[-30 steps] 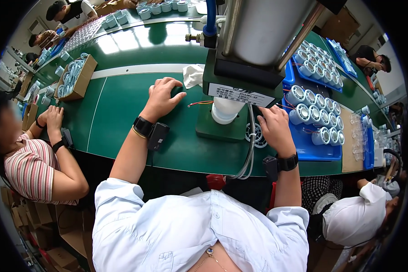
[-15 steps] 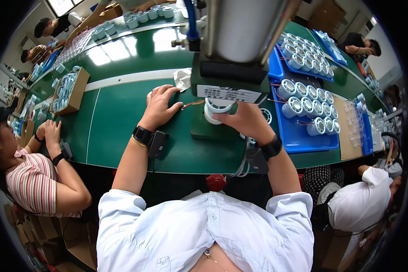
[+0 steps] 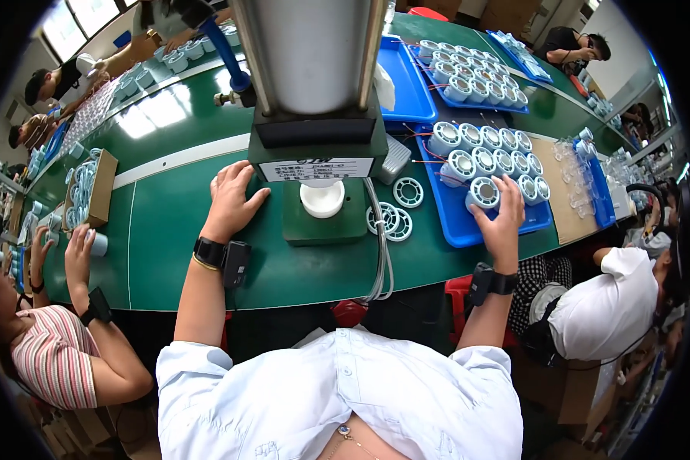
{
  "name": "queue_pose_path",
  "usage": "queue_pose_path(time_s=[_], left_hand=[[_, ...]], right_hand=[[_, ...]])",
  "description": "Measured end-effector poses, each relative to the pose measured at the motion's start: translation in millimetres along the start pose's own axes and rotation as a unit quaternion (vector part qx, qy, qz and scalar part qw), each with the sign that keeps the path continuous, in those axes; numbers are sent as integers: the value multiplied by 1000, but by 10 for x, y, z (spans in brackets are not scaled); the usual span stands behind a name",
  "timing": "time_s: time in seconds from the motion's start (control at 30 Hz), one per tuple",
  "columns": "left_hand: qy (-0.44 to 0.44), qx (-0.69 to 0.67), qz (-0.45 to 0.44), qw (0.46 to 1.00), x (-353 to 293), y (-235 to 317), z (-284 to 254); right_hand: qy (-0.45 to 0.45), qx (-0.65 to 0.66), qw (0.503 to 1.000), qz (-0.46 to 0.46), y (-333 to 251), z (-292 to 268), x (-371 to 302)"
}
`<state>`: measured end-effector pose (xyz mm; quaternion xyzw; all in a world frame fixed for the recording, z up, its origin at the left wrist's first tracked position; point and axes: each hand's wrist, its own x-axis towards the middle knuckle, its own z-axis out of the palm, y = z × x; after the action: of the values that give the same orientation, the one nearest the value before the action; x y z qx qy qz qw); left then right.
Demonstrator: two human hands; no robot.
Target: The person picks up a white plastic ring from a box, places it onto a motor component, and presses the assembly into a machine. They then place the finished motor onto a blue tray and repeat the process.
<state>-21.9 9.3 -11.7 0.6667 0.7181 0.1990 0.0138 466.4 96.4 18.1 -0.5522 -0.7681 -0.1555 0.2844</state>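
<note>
My right hand is closed round a light-blue cylindrical housing with a slotted ring on top. That housing is at the near part of a blue tray, beside rows of similar housings with thin wires. My left hand rests on the green table just left of the press, fingers stretched out and nothing in them. Under the press head, a white round cup-like holder sits on the green base, with no housing in it.
Loose slotted rings and a grey cable lie right of the press. Another blue tray of housings stands farther back. At left, a carton of light-blue rings is near a co-worker in a striped shirt.
My right hand has carried the housing from under the press rightward to the blue tray. My left hand stays on the table beside the press. The view has shifted right.
</note>
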Motion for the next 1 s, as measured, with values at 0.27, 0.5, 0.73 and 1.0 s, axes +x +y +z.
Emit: queue_pose_path(time_s=[0.27,0.5,0.73,1.0], left_hand=[[47,-14,-13,999,-80,42,-100],[234,67,-14,970,-349,-638,-952],[47,125,-336,932,-1132,-1858,-1509],[76,-338,-366,864,-1009,-1613,-1175]], right_hand=[[-5,373,928,-15,-743,53,208],[-159,491,856,-12,-766,375,134],[-169,493,853,4,-814,386,202],[-174,511,842,23,-886,276,213]])
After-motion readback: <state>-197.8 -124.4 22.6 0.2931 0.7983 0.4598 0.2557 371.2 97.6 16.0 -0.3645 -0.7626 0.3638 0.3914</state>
